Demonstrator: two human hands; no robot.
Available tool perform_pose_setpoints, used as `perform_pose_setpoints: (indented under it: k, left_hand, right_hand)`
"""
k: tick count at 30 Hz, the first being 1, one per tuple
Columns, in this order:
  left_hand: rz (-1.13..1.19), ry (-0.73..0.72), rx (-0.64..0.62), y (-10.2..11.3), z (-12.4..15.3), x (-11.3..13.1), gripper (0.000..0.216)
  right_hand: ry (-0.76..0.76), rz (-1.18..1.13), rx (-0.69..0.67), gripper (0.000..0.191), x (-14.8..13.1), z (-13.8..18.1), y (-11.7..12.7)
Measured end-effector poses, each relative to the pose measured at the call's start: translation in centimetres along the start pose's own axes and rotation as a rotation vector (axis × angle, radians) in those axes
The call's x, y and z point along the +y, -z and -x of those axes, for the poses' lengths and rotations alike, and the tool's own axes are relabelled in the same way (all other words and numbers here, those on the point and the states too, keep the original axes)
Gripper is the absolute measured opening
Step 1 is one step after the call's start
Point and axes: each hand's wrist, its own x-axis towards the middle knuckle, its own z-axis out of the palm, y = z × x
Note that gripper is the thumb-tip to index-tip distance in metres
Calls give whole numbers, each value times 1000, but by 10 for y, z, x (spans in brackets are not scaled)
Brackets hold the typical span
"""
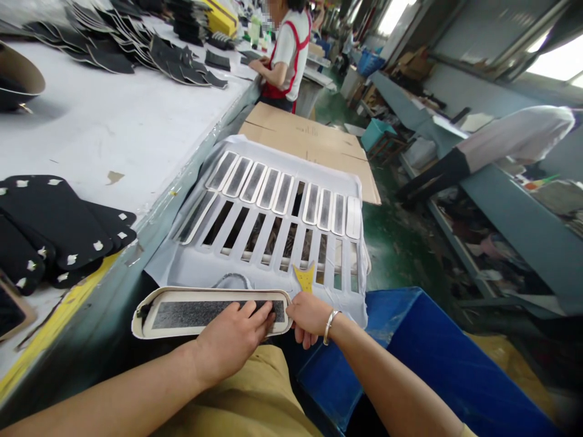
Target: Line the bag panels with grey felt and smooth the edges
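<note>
In front of my body lies a long, round-ended, cream-coloured piece (177, 328) with a raised rim and a dark grey strip set in it. My left hand (232, 340) rests flat on the strip near its right half, fingers stretched out. At the right end, the fingers of my right hand (310, 315) pinch the rim; a bangle is on that wrist. Just beyond my right hand, a yellow pointed piece (305, 277) lies on the slotted grey-white sheet (195, 273). Along the far part of this sheet sit several oblong pads (268, 185) with dark centres and pale borders.
On the left, the white table (113, 130) bears black cut panels (54, 218) and stacked dark pieces (118, 39). Cardboard (310, 130) lies beyond the sheet. A blue bin (392, 340) stands at my right. One person (291, 54) works ahead, another (510, 139) bends at right.
</note>
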Motion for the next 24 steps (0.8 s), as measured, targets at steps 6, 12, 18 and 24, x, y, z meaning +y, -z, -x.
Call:
perform_pose_setpoints:
  k: [6,12,18,24]
  left_hand:
    - [22,-3,-2,1,2,-2,42]
    - [41,5,-28,2,1,-2,42]
    - [77,37,-88,8,-2,0,41]
    - [96,58,-110,8,-2,1,42]
  right_hand:
    - [2,-242,-187,33,9,-20,9]
    - [54,-384,-308,41,10,-10,20]
    - [272,-784,-456,53,35,5,20]
    - [443,-988,-339,42,54,-6,-2]
